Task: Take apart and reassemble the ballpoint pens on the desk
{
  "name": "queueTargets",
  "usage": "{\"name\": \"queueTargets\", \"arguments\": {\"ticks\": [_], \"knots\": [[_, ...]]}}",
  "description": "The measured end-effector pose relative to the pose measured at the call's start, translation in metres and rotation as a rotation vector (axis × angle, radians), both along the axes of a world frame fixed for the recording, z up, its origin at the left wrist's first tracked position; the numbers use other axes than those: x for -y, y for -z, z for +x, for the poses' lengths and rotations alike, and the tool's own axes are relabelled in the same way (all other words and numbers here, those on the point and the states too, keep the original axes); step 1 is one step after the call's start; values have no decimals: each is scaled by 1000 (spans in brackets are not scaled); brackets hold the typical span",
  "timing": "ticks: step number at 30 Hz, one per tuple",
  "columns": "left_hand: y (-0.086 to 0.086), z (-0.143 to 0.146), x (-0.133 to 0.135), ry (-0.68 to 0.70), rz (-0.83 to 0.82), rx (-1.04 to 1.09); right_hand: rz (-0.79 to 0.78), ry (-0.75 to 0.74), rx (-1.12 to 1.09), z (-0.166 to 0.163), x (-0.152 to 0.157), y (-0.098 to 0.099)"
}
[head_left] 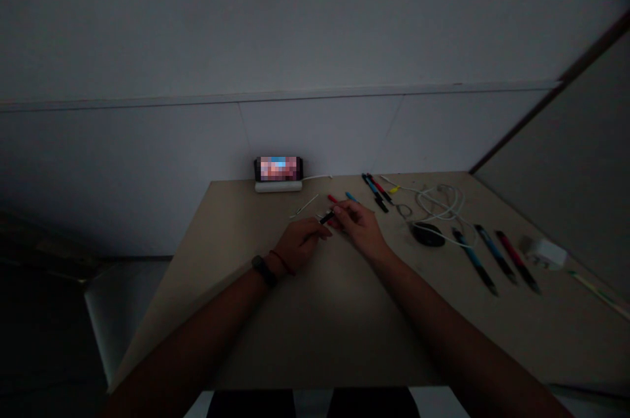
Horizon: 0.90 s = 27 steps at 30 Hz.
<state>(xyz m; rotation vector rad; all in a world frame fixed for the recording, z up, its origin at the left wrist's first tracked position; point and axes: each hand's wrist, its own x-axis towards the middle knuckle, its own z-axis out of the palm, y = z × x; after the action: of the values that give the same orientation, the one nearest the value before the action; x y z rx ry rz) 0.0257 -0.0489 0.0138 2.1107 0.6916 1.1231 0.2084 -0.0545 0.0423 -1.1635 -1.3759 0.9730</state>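
Note:
My left hand (299, 242), with a dark band on its wrist, and my right hand (360, 226) meet over the middle of the table. Their fingers are pinched around a short black pen piece (327, 216), which lies tilted between the fingertips. Fingers hide part of it. Just beyond my right hand lie a red pen part (333, 198) and a blue pen part (350, 196). A thin pale stick like a pen refill (306, 205) rests past my left hand. Farther right is a small black pen part (381, 205).
A lit phone (278, 168) leans on a white stand (278, 187) by the wall. To the right are a black mouse (427, 235), a coiled white cable (445, 208), a blue pen (475, 262), another blue pen (496, 254), a red pen (518, 262) and a white plug adapter (547, 254).

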Motion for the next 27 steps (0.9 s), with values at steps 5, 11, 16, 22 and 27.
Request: {"name": "queueTargets", "arguments": {"ticks": [5, 11, 16, 22, 27], "knots": [[0, 0, 1, 12, 8, -13, 62, 26, 106, 2, 0, 2], [1, 0, 0, 33, 20, -8, 105, 75, 219, 4, 0, 4], [1, 0, 0, 42, 27, -21, 118, 110, 246, 4, -1, 6], [-1, 0, 1, 31, 27, -39, 115, 99, 203, 1, 1, 4], [0, 0, 1, 17, 30, -8, 87, 26, 141, 0, 3, 0]]}}
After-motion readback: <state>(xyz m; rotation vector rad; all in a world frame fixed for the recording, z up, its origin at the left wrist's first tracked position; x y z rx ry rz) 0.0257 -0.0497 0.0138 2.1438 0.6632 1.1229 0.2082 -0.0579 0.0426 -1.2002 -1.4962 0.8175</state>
